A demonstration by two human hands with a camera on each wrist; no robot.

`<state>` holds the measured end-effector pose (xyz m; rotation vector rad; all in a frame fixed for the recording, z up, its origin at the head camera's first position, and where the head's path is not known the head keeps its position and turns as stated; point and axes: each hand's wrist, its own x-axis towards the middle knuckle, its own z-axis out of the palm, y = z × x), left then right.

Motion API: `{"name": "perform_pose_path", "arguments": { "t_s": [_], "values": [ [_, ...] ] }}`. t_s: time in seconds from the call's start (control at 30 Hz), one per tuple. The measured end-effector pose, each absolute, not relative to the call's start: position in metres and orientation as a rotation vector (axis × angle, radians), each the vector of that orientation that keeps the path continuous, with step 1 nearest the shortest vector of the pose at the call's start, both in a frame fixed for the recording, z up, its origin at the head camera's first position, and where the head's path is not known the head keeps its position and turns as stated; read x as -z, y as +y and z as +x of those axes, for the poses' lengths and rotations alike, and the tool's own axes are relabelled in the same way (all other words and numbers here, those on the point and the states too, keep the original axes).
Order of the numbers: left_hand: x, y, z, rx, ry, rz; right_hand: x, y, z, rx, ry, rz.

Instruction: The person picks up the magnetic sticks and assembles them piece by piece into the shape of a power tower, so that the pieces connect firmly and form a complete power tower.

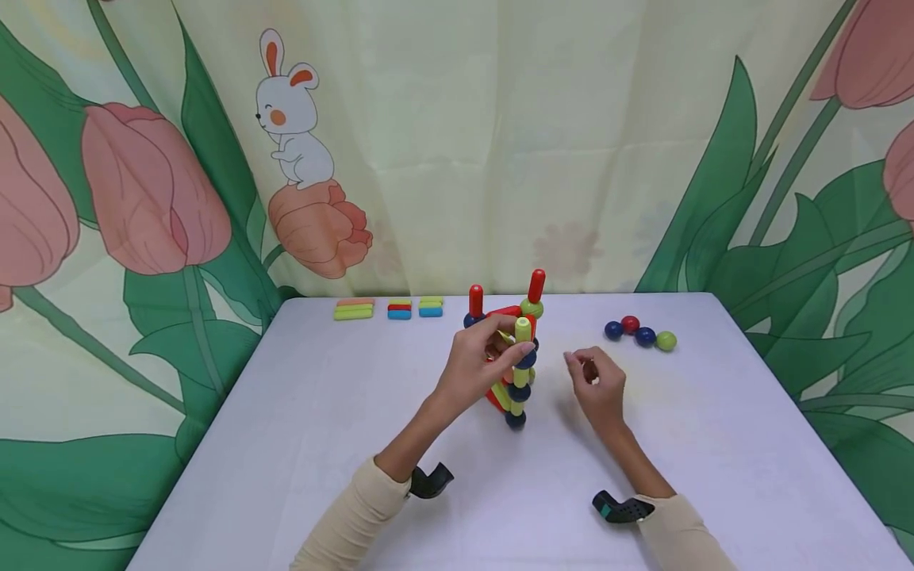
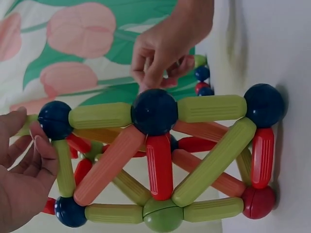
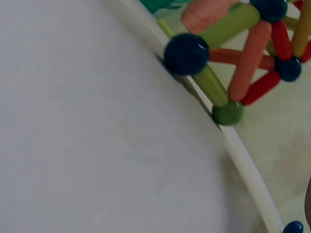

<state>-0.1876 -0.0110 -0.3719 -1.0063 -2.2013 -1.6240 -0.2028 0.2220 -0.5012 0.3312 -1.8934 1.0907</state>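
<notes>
Fingers of the left hand, in the head view, close in with the thumb about the upper end of a ball-and-rod frame. Those of the right hand are bent, thumb near the index finger with a small gap behind the tips; whether they hold anything cannot be told. The frame stands upright on the white surface, between the hands. Its near column alternates dark blue balls with yellow-green rods, topped by an upright yellow-green rod; two red rods point up behind. Small stacks of rods lie at the back left, and four loose balls, two blue, one red, one green, at the back right.

From the left wrist, the left fingers and thumb pinch the yellow-green end rod, just beyond a blue ball. The frame's side shows orange, red and yellow-green rods as braces, meeting at a green ball and a red ball. The right hand's curled fingers appear behind it.

From the right wrist, part of the frame fills the upper right, with a blue corner ball and a green corner ball; the right fingers' state cannot be told from there.
</notes>
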Motion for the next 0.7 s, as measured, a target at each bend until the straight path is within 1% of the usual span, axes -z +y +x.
{"name": "perform_pose_path", "arguments": {
  "t_s": [0.13, 0.23, 0.33, 0.4, 0.53, 0.63, 0.7],
  "values": [
    [0.377, -0.014, -0.188, 1.565, -2.070, -0.918, 0.497, 0.254, -0.221, -1.051, -1.925, -0.067],
    [0.383, -0.018, -0.194, 1.507, -1.948, -0.741, 0.494, 0.282, -0.231, -1.032, -1.983, -0.350],
    [0.390, -0.023, -0.206, 1.539, -1.928, -0.566, 0.493, 0.310, -0.235, -1.042, -2.056, -0.550],
    [0.395, -0.028, -0.215, 1.641, -1.983, -0.520, 0.492, 0.326, -0.236, -1.052, -2.131, -0.639],
    [0.404, -0.037, -0.227, 1.979, -2.172, -0.525, 0.492, 0.350, -0.234, -1.040, -2.368, -0.741],
    [0.410, -0.042, -0.229, 2.163, -2.270, -0.541, 0.493, 0.360, -0.234, -1.012, -2.538, -0.757],
    [0.412, -0.044, -0.228, 2.190, -2.301, -0.550, 0.494, 0.363, -0.235, -0.989, -2.607, -0.744]
  ]
}}
